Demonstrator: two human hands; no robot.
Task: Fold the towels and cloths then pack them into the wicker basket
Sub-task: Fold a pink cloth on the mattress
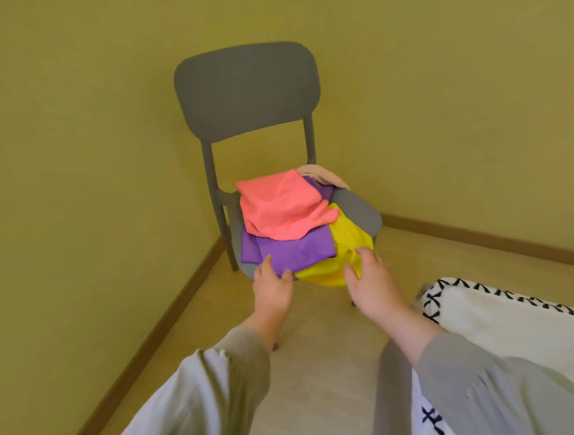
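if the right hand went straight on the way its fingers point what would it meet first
The yellow cloth, draped over the front edge of the chair seat. The right hand is open with its fingers over that cloth's near fold, possibly touching it already; depth is unclear.

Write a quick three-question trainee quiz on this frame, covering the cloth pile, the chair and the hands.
1. Multiple choice: which colour of cloth lies topmost on the grey chair? A purple, B pink, C yellow.
2. True or false: the wicker basket is in view.
3. Short answer: which cloth lies under the fingers of the right hand?
Key: 1 B, the pink cloth. 2 False. 3 The yellow cloth.
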